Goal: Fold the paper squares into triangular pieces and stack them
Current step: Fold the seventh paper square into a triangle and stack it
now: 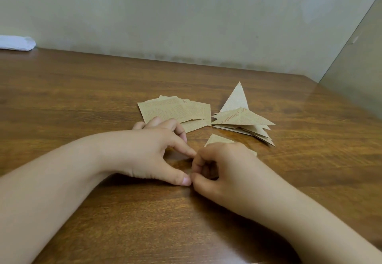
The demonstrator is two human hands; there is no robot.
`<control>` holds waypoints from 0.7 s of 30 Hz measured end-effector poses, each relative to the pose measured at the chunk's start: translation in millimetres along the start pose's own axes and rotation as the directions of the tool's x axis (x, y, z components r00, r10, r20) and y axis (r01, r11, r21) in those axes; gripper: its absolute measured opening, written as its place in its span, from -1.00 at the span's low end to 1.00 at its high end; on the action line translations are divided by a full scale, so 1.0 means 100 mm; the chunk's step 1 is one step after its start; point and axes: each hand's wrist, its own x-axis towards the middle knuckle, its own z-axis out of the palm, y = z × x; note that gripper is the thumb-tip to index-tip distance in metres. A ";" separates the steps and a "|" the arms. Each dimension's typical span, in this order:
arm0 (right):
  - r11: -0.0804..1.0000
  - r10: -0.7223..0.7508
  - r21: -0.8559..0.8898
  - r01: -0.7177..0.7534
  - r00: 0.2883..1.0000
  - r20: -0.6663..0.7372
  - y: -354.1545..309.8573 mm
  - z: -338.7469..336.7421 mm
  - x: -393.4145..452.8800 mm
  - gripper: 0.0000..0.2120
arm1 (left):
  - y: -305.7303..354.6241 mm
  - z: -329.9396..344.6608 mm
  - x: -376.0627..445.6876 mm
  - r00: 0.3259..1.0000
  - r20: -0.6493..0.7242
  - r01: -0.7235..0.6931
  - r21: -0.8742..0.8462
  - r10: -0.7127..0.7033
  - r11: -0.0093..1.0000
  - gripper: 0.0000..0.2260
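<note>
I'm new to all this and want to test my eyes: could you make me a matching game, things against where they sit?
Things:
1. flat paper squares
2. folded triangles stack
3. white bundle
4. paper under the right hand

Places:
A. far left table edge
B. nearest the person
C. behind the left hand
D. right of the squares

Pairs: 1-C, 2-D, 3-A, 4-B

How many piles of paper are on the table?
2. The flat squares pile lies behind the left hand; the folded triangles pile sits to its right. One more triangle peeks from under the right hand.
</note>
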 end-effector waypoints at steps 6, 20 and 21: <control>0.997 0.058 0.057 -0.059 0.998 0.035 0.07 -0.02 -0.03 -0.92 | 0.03 -0.04 -0.02 0.999 0.039 0.012 -0.025 -0.011 1.000 -0.74; 0.937 0.350 -0.040 -0.348 0.934 0.073 0.49 -0.32 -0.14 -0.90 | 0.03 -0.04 -0.01 0.996 0.078 0.037 -0.011 -0.036 0.999 -0.59; 0.933 0.358 -0.044 -0.356 0.931 0.075 0.51 -0.33 -0.15 -0.90 | 0.02 -0.04 -0.01 0.997 0.076 0.034 -0.011 -0.033 0.999 -0.58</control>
